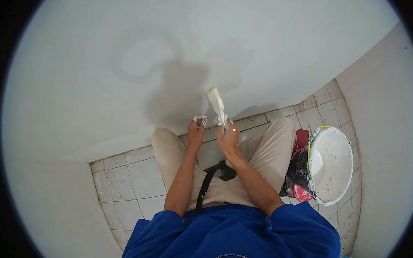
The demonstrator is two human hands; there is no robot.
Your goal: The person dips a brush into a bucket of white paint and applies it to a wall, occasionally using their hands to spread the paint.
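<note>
In front of the white wall (126,94), my right hand (229,138) is closed around the handle of a paintbrush (215,100). The brush points up toward the wall, its pale bristles coated in white. White paint smears the fingers and knuckles of this hand. Just to its left, my left hand (196,134) is held up with curled fingers, also daubed with white paint. Something small and brownish shows at its fingertips, and I cannot tell what it is. Both hands are above my bent knees, a short way apart.
At my right stands a paint-splashed bucket (310,178) with white paint inside and a yellow-edged rim. Red containers (300,192) sit partly hidden beside it. Tiled floor (145,179) meets the wall close in front, and another wall (388,135) rises at the right.
</note>
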